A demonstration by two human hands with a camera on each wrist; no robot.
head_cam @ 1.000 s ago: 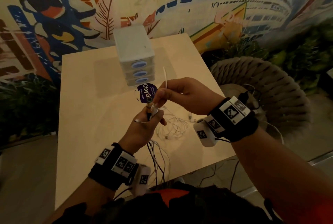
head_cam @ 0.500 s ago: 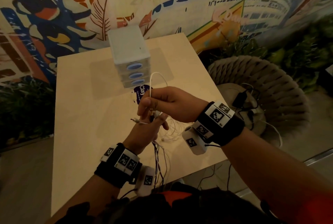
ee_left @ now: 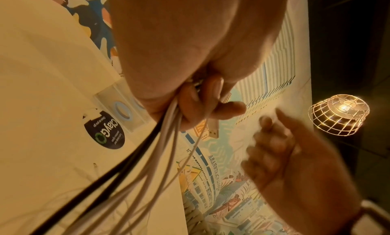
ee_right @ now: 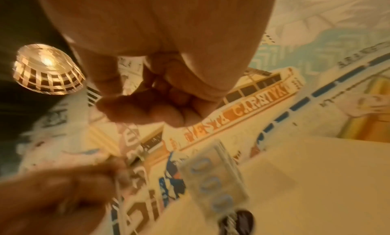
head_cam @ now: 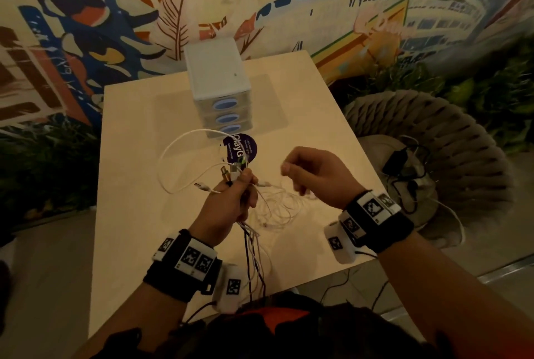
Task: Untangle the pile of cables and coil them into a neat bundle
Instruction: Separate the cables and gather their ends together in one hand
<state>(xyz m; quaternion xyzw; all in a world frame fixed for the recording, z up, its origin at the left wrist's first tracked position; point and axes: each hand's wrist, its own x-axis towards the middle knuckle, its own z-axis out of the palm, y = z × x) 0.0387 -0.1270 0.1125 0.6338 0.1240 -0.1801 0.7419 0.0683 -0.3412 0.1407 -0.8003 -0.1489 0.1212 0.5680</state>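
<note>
While the left hand clenches its grip on the gathered cables, plugs upward, untangling is midway: 1 white loop trails left, thin strands lie on the surface. Right hand curled; contents indiscernible. Next: draw strands free.

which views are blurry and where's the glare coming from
Head view: dim but fairly sharp, only the right hand slightly smeared. Left wrist view: cables sharp near the left hand, right hand blurred, caged lamp glaring. Right wrist view: blurred throughout, same lamp flaring upper left.
</note>
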